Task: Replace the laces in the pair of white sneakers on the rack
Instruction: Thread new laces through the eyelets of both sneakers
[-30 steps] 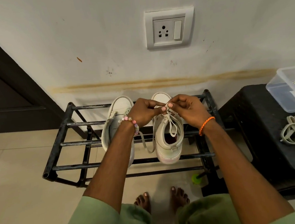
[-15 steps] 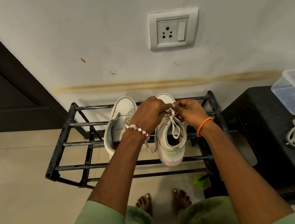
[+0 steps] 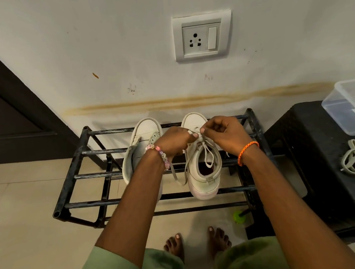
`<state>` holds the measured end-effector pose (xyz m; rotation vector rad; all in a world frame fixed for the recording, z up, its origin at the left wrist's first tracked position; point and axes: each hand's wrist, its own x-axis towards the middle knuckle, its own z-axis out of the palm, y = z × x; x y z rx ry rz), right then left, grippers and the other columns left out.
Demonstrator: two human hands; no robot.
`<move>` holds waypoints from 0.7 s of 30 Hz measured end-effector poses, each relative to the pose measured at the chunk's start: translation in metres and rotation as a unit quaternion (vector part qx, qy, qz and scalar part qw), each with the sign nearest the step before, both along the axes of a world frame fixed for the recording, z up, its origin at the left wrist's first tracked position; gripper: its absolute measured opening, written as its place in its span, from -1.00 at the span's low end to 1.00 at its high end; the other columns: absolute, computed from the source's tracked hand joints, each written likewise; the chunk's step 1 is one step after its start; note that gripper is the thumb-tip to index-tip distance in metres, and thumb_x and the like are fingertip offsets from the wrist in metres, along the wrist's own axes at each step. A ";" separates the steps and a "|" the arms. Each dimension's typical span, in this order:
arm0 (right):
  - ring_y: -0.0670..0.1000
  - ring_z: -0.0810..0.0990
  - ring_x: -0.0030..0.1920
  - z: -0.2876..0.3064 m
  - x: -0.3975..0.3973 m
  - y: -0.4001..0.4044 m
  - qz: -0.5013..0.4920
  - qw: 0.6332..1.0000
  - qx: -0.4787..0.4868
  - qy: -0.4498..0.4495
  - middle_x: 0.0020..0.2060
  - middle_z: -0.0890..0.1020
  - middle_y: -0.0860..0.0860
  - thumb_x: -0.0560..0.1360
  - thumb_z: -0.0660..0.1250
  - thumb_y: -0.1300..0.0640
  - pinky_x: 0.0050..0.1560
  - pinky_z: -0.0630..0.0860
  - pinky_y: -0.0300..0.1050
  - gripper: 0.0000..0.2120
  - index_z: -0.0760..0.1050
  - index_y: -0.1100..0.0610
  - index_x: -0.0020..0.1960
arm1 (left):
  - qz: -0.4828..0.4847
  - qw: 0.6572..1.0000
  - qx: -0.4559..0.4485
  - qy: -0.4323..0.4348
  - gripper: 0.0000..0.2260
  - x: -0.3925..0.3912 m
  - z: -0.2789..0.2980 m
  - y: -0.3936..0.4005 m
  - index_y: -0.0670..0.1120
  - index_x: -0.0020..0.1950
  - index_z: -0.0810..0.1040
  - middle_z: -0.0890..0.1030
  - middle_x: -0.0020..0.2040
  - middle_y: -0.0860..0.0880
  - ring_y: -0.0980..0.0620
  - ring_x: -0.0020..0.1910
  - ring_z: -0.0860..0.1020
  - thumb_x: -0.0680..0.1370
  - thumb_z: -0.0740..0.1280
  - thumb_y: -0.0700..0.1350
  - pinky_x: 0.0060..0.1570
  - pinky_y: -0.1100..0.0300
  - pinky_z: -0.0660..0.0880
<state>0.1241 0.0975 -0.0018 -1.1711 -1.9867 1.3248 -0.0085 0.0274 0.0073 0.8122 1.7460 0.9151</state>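
Black metal rack [image 3: 73, 176] held white sneakers; left hand [image 3: 174, 142] and right hand [image 3: 225, 133] pinched limp flat grey-white lace [image 3: 205, 151], probably near the toe eyelets; best gripped at its ends.

place: looks like a home, probably an entryway or hallway corner
landmark: low black metal shoe rack [image 3: 73, 176] pushed up against the wall, a pair of white sneakers [image 3: 204, 170] sitting on it
above the rack: household wall socket with a switch [image 3: 203, 36] on a scuffed white painted wall [image 3: 80, 46] with a brownish stain line
left of the rack: dark door frame [image 3: 9, 88]
under the rack: beige floor tiles [image 3: 20, 231], bare feet [image 3: 174, 245] standing on them
right of the rack: black stool [image 3: 323, 165] with a clear plastic box [image 3: 348, 108] on it
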 end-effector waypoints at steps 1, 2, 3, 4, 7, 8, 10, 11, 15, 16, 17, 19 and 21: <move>-0.01 0.59 -0.19 0.000 0.001 -0.001 0.007 1.000 0.003 -0.011 -0.30 0.62 -0.03 0.47 0.39 0.20 -0.05 0.56 -0.09 -0.97 0.60 0.12 -0.14 | 0.020 0.999 -0.007 -0.033 -0.90 0.000 -0.001 0.000 -0.21 -0.02 0.55 0.42 -0.33 0.01 0.10 -0.36 0.31 0.55 0.31 -0.19 -0.35 0.23 0.27; -0.02 0.60 -0.19 0.001 0.002 -0.001 0.013 1.000 0.004 -0.020 -0.29 0.62 -0.02 0.47 0.38 0.20 -0.06 0.57 -0.10 -0.97 0.60 0.12 -0.14 | 0.033 0.998 -0.012 -0.059 -0.93 0.000 -0.002 0.001 -0.20 -0.05 0.54 0.41 -0.34 0.03 0.12 -0.39 0.30 0.54 0.32 -0.20 -0.39 0.27 0.27; -0.03 0.60 -0.19 0.002 0.004 -0.002 0.018 1.000 0.001 -0.025 -0.28 0.63 -0.02 0.48 0.38 0.21 -0.06 0.57 -0.12 -0.97 0.59 0.13 -0.13 | 0.042 0.996 -0.019 -0.082 -0.95 -0.001 -0.002 0.000 -0.17 -0.11 0.51 0.39 -0.36 0.04 0.14 -0.43 0.29 0.54 0.32 -0.21 -0.46 0.30 0.26; -0.04 0.60 -0.19 0.003 0.006 -0.002 0.022 0.999 -0.005 -0.028 -0.27 0.63 -0.01 0.48 0.38 0.22 -0.08 0.57 -0.16 -0.97 0.58 0.13 -0.13 | 0.047 0.993 -0.027 -0.105 -0.93 -0.001 -0.002 0.001 -0.14 -0.14 0.48 0.36 -0.37 0.03 0.16 -0.48 0.26 0.54 0.32 -0.22 -0.53 0.33 0.23; -0.09 0.59 -0.20 0.007 0.011 -0.005 0.028 0.999 -0.012 -0.018 -0.24 0.63 0.01 0.46 0.40 0.26 -0.14 0.54 -0.30 -0.96 0.59 0.14 -0.12 | 0.060 0.973 -0.064 -0.214 -0.86 -0.002 -0.001 0.000 -0.12 -0.19 0.42 0.35 -0.42 0.03 0.20 -0.60 0.20 0.57 0.26 -0.25 -0.65 0.38 0.14; -0.09 0.59 -0.21 0.008 0.012 -0.006 0.028 0.999 -0.012 -0.012 -0.24 0.64 0.03 0.45 0.40 0.27 -0.14 0.54 -0.30 -0.95 0.59 0.15 -0.12 | 0.066 0.962 -0.075 -0.252 -0.85 -0.002 0.000 -0.001 -0.13 -0.19 0.41 0.37 -0.47 0.04 0.20 -0.63 0.19 0.58 0.23 -0.26 -0.67 0.39 0.12; -0.09 0.60 -0.21 0.010 0.014 -0.007 0.028 1.000 -0.012 -0.004 -0.24 0.65 0.03 0.43 0.42 0.28 -0.13 0.54 -0.28 -0.93 0.59 0.13 -0.15 | 0.076 0.942 -0.089 -0.313 -0.84 0.000 0.003 -0.002 -0.15 -0.19 0.40 0.41 -0.52 0.03 0.19 -0.67 0.18 0.60 0.19 -0.26 -0.68 0.41 0.09; -0.11 0.59 -0.22 0.011 0.015 -0.007 0.028 1.000 -0.014 -0.004 -0.26 0.64 0.01 0.42 0.44 0.28 -0.13 0.53 -0.28 -0.91 0.59 0.11 -0.17 | 0.077 0.935 -0.092 -0.332 -0.84 0.000 0.004 -0.003 -0.15 -0.19 0.39 0.41 -0.51 0.03 0.19 -0.68 0.17 0.60 0.18 -0.26 -0.68 0.42 0.08; -0.18 0.57 -0.30 0.014 0.014 -0.009 0.034 0.999 -0.022 -0.015 -0.32 0.61 -0.05 0.35 0.52 0.23 -0.23 0.49 -0.36 -0.84 0.57 0.05 -0.20 | 0.061 0.935 -0.090 -0.337 -0.83 -0.002 0.005 -0.004 -0.13 -0.19 0.39 0.34 -0.40 0.03 0.20 -0.67 0.15 0.60 0.18 -0.23 -0.67 0.41 0.05; -0.19 0.57 -0.30 0.015 0.014 -0.010 0.036 0.999 -0.025 -0.017 -0.32 0.61 -0.05 0.34 0.52 0.22 -0.24 0.49 -0.37 -0.85 0.57 0.06 -0.19 | 0.056 0.941 -0.089 -0.321 -0.84 -0.003 0.005 -0.005 -0.13 -0.19 0.39 0.38 -0.43 0.03 0.20 -0.67 0.15 0.60 0.19 -0.22 -0.67 0.40 0.05; -0.18 0.58 -0.29 0.015 0.014 -0.011 0.038 0.999 -0.030 -0.018 -0.31 0.62 -0.05 0.35 0.52 0.19 -0.23 0.51 -0.36 -0.86 0.58 0.07 -0.16 | 0.050 0.947 -0.089 -0.306 -0.85 -0.003 0.005 -0.005 -0.12 -0.18 0.40 0.41 -0.47 0.04 0.20 -0.67 0.15 0.60 0.20 -0.21 -0.67 0.40 0.05; -0.13 0.61 -0.23 0.016 0.015 -0.011 0.034 0.999 -0.037 -0.018 -0.26 0.65 -0.01 0.36 0.51 0.12 -0.16 0.55 -0.30 -0.86 0.59 0.10 -0.14 | 0.045 0.951 -0.086 -0.293 -0.87 -0.002 0.006 -0.006 -0.12 -0.16 0.41 0.42 -0.53 0.06 0.20 -0.67 0.15 0.59 0.20 -0.21 -0.67 0.40 0.05; -0.05 0.64 -0.15 0.015 0.014 -0.010 0.016 0.999 -0.030 -0.019 -0.23 0.67 0.02 0.40 0.47 0.08 -0.06 0.57 -0.20 -0.90 0.60 0.10 -0.18 | 0.053 0.953 -0.082 -0.287 -0.88 -0.002 0.005 -0.005 -0.11 -0.16 0.42 0.41 -0.54 0.07 0.20 -0.66 0.15 0.58 0.22 -0.21 -0.68 0.39 0.05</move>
